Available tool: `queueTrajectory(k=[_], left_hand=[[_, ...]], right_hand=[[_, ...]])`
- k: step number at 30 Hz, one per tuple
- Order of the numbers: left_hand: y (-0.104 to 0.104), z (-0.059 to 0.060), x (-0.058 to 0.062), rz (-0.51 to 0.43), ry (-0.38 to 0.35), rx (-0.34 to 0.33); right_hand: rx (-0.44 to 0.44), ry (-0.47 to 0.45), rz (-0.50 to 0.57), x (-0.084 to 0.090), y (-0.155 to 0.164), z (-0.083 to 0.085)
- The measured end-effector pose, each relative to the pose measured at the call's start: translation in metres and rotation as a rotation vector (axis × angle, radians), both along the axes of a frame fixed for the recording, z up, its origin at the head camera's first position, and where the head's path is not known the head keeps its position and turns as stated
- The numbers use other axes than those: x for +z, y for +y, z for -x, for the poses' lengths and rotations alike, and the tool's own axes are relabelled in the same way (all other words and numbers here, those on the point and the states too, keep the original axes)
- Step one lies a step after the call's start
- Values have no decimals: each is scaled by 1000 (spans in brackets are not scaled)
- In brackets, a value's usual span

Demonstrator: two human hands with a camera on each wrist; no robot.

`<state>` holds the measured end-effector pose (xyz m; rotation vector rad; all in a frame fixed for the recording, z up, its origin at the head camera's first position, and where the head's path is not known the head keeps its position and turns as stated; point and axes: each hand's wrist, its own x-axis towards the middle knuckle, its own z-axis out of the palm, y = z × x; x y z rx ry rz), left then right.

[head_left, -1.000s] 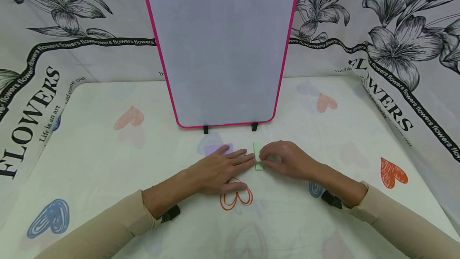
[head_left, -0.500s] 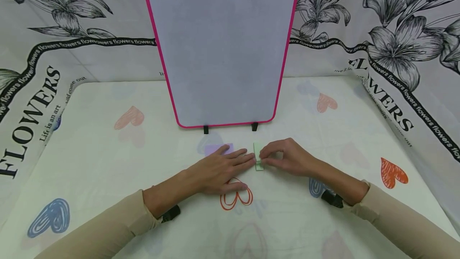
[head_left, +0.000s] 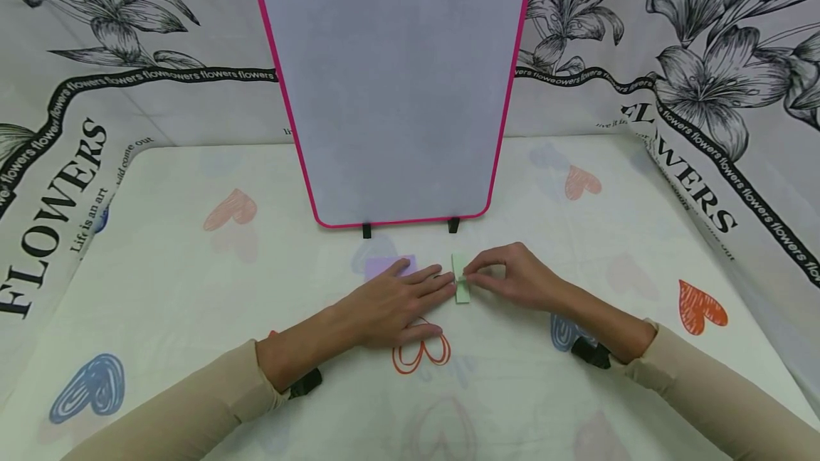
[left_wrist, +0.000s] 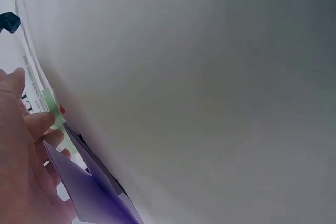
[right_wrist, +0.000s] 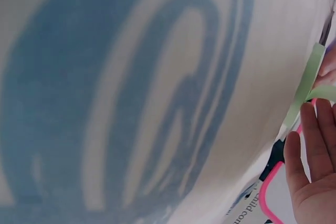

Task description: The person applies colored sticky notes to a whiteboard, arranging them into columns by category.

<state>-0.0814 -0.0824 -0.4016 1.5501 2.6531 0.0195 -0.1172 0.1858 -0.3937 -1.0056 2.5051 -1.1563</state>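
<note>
A blue heart print (right_wrist: 131, 93) fills the cloth (right_wrist: 252, 77); at the right edge, fingers (right_wrist: 307, 145) touch a green paper strip (right_wrist: 307, 85) near a pink-framed board (right_wrist: 273, 200).

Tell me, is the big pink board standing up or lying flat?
Standing up. The pink-framed board rises from the table on two small black feet, tilted back slightly, behind both hands.

Through the head camera I saw both of the person's arms covered in long, close-fitting beige sleeves. The left sleeve (head_left: 192, 404) ended in a slightly gathered cuff at the wrist; the right sleeve (head_left: 711, 390) ended likewise. I noted a black strap mount at each wrist: the left strap (head_left: 305, 382) and the right strap (head_left: 590, 353). Both hands were bare, without rings or gloves.
</note>
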Motion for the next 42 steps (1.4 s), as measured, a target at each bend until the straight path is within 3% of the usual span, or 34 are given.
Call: queueTrajectory(k=[10, 21, 42], left_hand=[[1, -1, -1, -12, 56, -20], [1, 0, 0, 22, 46, -44], [0, 3, 2, -10, -11, -58]], right_hand=[[-46, 32, -2, 4, -3, 2], [-137, 88, -19, 5, -3, 9], [-196, 99, 40, 6, -5, 22]])
